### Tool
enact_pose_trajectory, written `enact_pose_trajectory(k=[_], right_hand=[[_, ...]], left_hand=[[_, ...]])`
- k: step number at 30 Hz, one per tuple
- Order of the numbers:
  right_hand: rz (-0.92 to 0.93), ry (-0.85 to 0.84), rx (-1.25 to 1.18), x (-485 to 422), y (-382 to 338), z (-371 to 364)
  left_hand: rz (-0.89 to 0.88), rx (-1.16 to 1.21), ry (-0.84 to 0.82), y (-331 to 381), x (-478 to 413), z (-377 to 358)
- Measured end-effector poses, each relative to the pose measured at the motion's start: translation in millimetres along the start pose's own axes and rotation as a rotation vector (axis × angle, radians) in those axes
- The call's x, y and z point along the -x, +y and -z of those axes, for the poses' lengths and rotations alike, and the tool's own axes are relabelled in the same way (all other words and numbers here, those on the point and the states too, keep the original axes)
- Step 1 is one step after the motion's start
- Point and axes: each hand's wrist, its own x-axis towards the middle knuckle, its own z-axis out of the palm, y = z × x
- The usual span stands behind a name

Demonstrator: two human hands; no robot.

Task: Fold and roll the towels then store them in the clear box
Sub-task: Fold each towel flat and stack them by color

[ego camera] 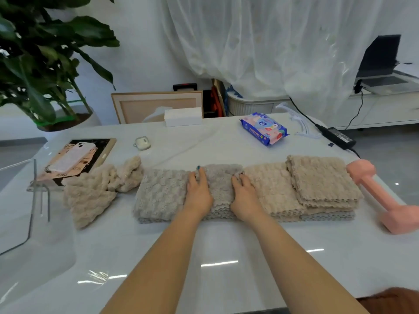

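We judge the step in hand to be the folding, or the first turn of rolling, of the grey towel (163,193), which lies stretched across the middle of the frame on the table (226,257). Our left hand (198,194) lies flat on it, fingers straight and close together, pressing down beside a raised hump of cloth. Our right hand (246,199) rests on the other side of the hump, fingers a little bent, tips sunk in the pile. We see nothing pinched. Whether the hump is a fold or the start of a roll, we cannot tell.

Just right of the hands a beige towel (269,191) lies flat against the grey one, with a stack (324,180) of folded towels on its right end. A crumpled towel (95,193) sits left of centre, and the box (34,182) stands at the left edge; we see no towel in it.

So the task looks early to us, with nothing stored. The next move calls for both hands to work together, keeping the edges level and turning the cloth tightly over itself, since the thick pile seems likely to spring loose if the pressure lets off
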Motion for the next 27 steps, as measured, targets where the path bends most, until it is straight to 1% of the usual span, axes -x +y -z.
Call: enact_pose_trajectory(k=[2, 4, 5, 6, 8, 9, 10, 12, 13, 15, 17, 18, 21, 22, 25, 26, 27], right_hand=[[-0.02, -0.025, -0.033, 2.6, -1.4, 3.0], [-0.034, 0.028, -0.148, 12.0, -3.9, 6.9], [-0.026, 0.119, -0.195, 18.4, -4.5, 7.9], [-0.013, 0.254, -0.197, 25.8, -6.3, 7.1], [0.011, 0.553, -0.077, 40.5, -11.9, 0.0], [0.033, 0.66, -0.038, 47.1, -17.1, -5.7], [0.075, 0.707, -0.035, 54.5, -25.2, -12.6], [0.226, 0.673, -0.059, 70.8, -42.1, -38.1], [0.309, 0.609, -0.053, 78.9, -48.6, -54.2], [0.421, 0.437, 0.04, 92.8, -51.1, -85.4], [0.432, 0.302, 0.134, 97.6, -45.3, -101.5], [0.42, 0.272, 0.154, 95.9, -44.1, -102.3], [0.398, 0.239, 0.191, 93.0, -48.0, -101.3], [0.395, 0.231, 0.203, 93.4, -50.3, -101.5], [0.393, 0.227, 0.237, 94.8, -53.1, -100.8], [0.394, 0.228, 0.241, 94.7, -53.6, -100.4], [0.395, 0.232, 0.253, 93.8, -52.8, -99.9]], left_hand=[[-0.028, 0.031, 0.001, -1.0, 2.0, 6.0], [-0.113, 0.096, 0.117, -4.0, 11.2, 13.5], [-0.17, 0.129, 0.221, -7.0, 20.0, 18.9], [-0.219, 0.15, 0.339, -12.2, 30.3, 24.7], [-0.281, 0.133, 0.558, -30.0, 51.5, 32.5], [-0.281, 0.12, 0.638, -42.8, 61.3, 33.7], [-0.253, 0.12, 0.69, -56.6, 71.0, 34.3], [-0.137, 0.184, 0.738, -87.7, 87.1, 35.5], [-0.072, 0.236, 0.754, -102.0, 92.4, 38.1], [0.044, 0.322, 0.763, -125.4, 96.5, 45.2], [0.105, 0.305, 0.717, -144.2, 91.8, 53.7], [0.122, 0.243, 0.681, -152.5, 86.0, 57.7], [0.192, -0.051, 0.601, -173.8, 63.7, 72.5], [0.243, -0.091, 0.575, -179.0, 55.8, 79.8], [0.376, -0.103, 0.462, -194.2, 37.7, 91.9], [0.374, -0.109, 0.463, -199.9, 36.0, 92.3], [0.339, -0.065, 0.52, -204.9, 35.9, 87.6]])
